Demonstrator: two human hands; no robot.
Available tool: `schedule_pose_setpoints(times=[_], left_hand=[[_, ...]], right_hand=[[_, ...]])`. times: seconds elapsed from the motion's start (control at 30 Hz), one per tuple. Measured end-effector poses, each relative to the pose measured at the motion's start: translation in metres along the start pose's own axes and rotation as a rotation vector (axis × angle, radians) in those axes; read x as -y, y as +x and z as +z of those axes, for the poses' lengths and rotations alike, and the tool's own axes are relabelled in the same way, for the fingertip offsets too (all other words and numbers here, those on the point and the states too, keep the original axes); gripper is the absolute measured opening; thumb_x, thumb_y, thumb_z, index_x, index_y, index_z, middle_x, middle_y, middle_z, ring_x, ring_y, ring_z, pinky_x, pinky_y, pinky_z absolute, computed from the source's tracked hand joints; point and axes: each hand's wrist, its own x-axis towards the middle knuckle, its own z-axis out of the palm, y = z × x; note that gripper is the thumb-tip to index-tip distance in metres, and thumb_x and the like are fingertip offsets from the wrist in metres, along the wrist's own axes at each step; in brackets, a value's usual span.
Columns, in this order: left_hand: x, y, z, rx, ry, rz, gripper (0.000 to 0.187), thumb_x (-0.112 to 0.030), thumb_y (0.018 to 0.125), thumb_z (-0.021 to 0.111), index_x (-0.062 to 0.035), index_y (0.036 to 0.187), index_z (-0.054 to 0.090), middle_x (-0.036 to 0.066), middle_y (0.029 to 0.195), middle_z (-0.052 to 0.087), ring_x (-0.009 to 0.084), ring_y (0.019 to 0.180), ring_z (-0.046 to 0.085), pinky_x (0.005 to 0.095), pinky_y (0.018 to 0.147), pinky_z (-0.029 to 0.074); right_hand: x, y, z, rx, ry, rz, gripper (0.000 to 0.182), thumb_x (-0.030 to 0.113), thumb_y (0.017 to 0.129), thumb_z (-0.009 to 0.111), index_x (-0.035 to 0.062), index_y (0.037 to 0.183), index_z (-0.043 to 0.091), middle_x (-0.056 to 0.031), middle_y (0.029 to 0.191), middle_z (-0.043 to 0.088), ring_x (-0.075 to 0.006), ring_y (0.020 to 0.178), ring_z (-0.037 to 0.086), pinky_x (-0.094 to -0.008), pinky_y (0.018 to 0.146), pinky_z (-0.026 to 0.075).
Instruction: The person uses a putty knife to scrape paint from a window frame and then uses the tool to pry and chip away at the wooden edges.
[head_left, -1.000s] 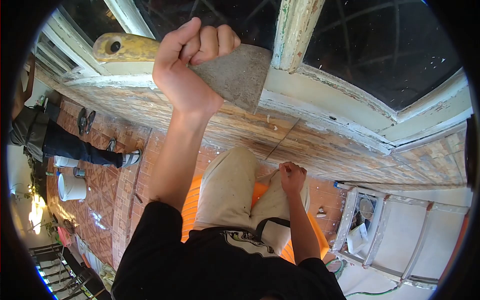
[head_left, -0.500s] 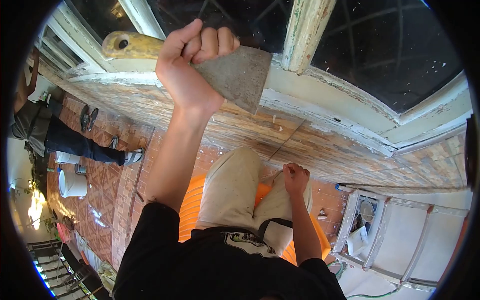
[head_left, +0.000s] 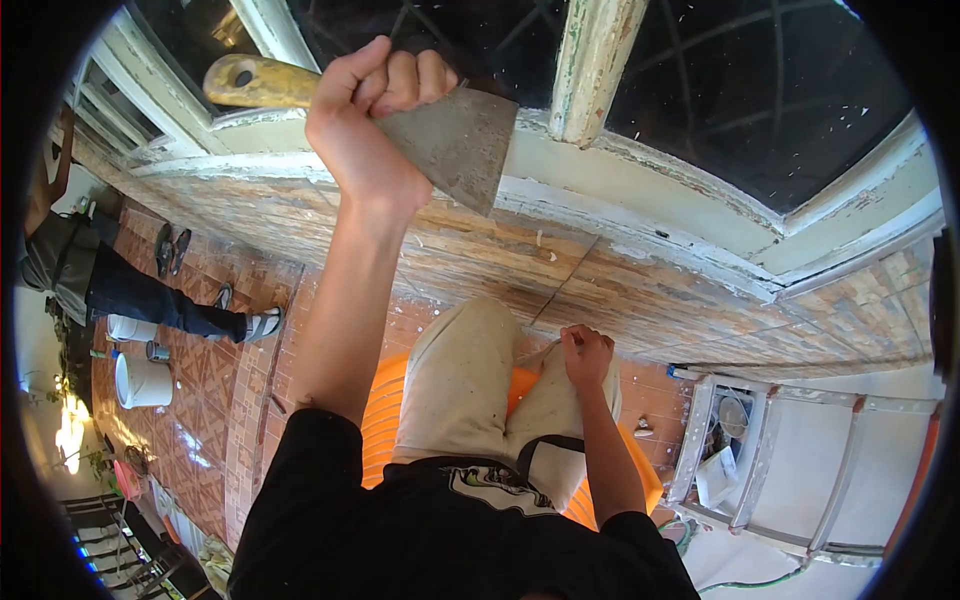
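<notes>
L hand [head_left: 365, 120] is up at the window, thumb along the top & fingers closed tight round the scraper [head_left: 450, 140], w/ its worn yellow handle out to the left & the wide grey blade out to the right; blade is in front of the lower frame, can't tell if it touches. R hand [head_left: 587, 355] is down by the R knee, fingers part curled; can't tell if anything's in it. Window frame [head_left: 620, 180] is off-white, paint chipped & patchy, some green showing on the upright. Glass [head_left: 740, 110] is dark, w/ pale flecks. Below: wall [head_left: 640, 290] in brown/grey stone-look tile, a few paint bits on it. Floor [head_left: 655, 400] is reddish tile, flecked near the wall. Orange seat [head_left: 385, 420] under the person. To the right, ladder [head_left: 838, 470], paint-spattered, w/ white tub [head_left: 716, 478] seen btwn its rails. Far left, another person [head_left: 150, 295] in dark trousers, nr white bucket [head_left: 143, 382] & a pair of slippers [head_left: 163, 250].
</notes>
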Motion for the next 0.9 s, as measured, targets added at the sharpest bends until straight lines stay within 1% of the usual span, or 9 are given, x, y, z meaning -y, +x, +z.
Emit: schedule_pose_setpoints(times=[0.17,0.27,0.37,0.47,0.57,0.7,0.77,0.8,0.9], left_hand=[[-0.002,-0.002,-0.008,0.095,0.020,-0.006,0.043,-0.012,0.088,0.042,-0.0163,0.054,0.016,0.000,0.054,0.019,0.0182,0.061,0.025,0.0342,0.068,0.032],[0.004,-0.004,-0.007,0.073,0.019,0.009,0.043,-0.013,0.088,0.043,-0.0159,0.055,0.016,0.001,0.054,0.019,0.0185,0.061,0.025,0.0342,0.068,0.031],[0.010,-0.007,-0.005,0.015,-0.092,-0.071,0.046,-0.014,0.085,0.048,-0.0157,0.054,0.014,0.001,0.052,0.017,0.0183,0.055,0.025,0.0327,0.064,0.031],[0.006,0.003,-0.005,0.068,-0.023,-0.075,0.046,-0.015,0.086,0.047,-0.0161,0.054,0.014,0.001,0.052,0.017,0.0185,0.055,0.025,0.0332,0.064,0.032],[-0.004,0.008,-0.006,-0.018,-0.008,-0.087,0.045,-0.016,0.086,0.047,-0.0164,0.054,0.014,0.001,0.051,0.018,0.0184,0.055,0.025,0.0334,0.063,0.032],[-0.005,0.008,-0.013,0.103,-0.050,-0.105,0.042,-0.012,0.088,0.044,-0.0155,0.055,0.017,0.001,0.054,0.020,0.0185,0.060,0.027,0.0350,0.067,0.032],[-0.004,0.009,-0.003,0.224,-0.003,-0.100,0.042,-0.012,0.087,0.044,-0.0152,0.055,0.017,0.001,0.054,0.020,0.0187,0.061,0.027,0.0350,0.067,0.031],[-0.002,0.005,0.009,0.041,0.035,-0.091,0.043,-0.013,0.087,0.044,-0.0149,0.055,0.017,0.001,0.054,0.020,0.0186,0.061,0.026,0.0349,0.067,0.031],[0.009,0.000,0.002,0.092,-0.087,-0.099,0.046,-0.014,0.087,0.047,-0.0153,0.053,0.015,0.000,0.051,0.018,0.0178,0.054,0.024,0.0330,0.061,0.029]], right_hand=[[0.003,0.000,0.002,0.040,-0.013,0.007,0.024,0.035,0.082,0.065,0.0124,0.077,0.067,-0.0025,0.066,0.063,-0.0198,0.067,0.059,-0.0358,0.082,0.037],[0.001,0.001,0.003,0.009,-0.018,0.005,0.024,0.035,0.082,0.065,0.0122,0.077,0.067,-0.0025,0.066,0.063,-0.0197,0.067,0.059,-0.0358,0.082,0.037],[-0.002,-0.005,0.002,0.006,-0.028,0.005,0.024,0.036,0.082,0.065,0.0123,0.077,0.067,-0.0024,0.066,0.062,-0.0195,0.067,0.059,-0.0355,0.082,0.037],[-0.003,-0.001,0.001,0.005,-0.024,0.030,0.025,0.036,0.083,0.065,0.0123,0.078,0.067,-0.0024,0.067,0.062,-0.0194,0.067,0.059,-0.0353,0.082,0.037],[-0.007,-0.002,-0.001,0.024,-0.016,0.026,0.024,0.036,0.083,0.064,0.0122,0.078,0.067,-0.0025,0.067,0.062,-0.0195,0.067,0.059,-0.0354,0.082,0.037],[0.004,0.002,-0.002,0.044,0.003,0.036,0.024,0.033,0.082,0.063,0.0098,0.077,0.068,-0.0041,0.067,0.064,-0.0206,0.068,0.061,-0.0353,0.085,0.037],[0.005,0.002,0.000,0.046,0.002,0.027,0.024,0.033,0.082,0.063,0.0098,0.077,0.068,-0.0041,0.067,0.064,-0.0208,0.068,0.061,-0.0356,0.084,0.038],[0.005,0.002,-0.001,0.037,-0.003,0.012,0.024,0.032,0.082,0.063,0.0097,0.077,0.068,-0.0042,0.067,0.064,-0.0209,0.068,0.061,-0.0359,0.084,0.038],[0.002,0.000,0.001,0.020,-0.001,0.033,0.025,0.036,0.082,0.064,0.0117,0.078,0.067,-0.0028,0.067,0.063,-0.0207,0.068,0.060,-0.0366,0.082,0.037]])
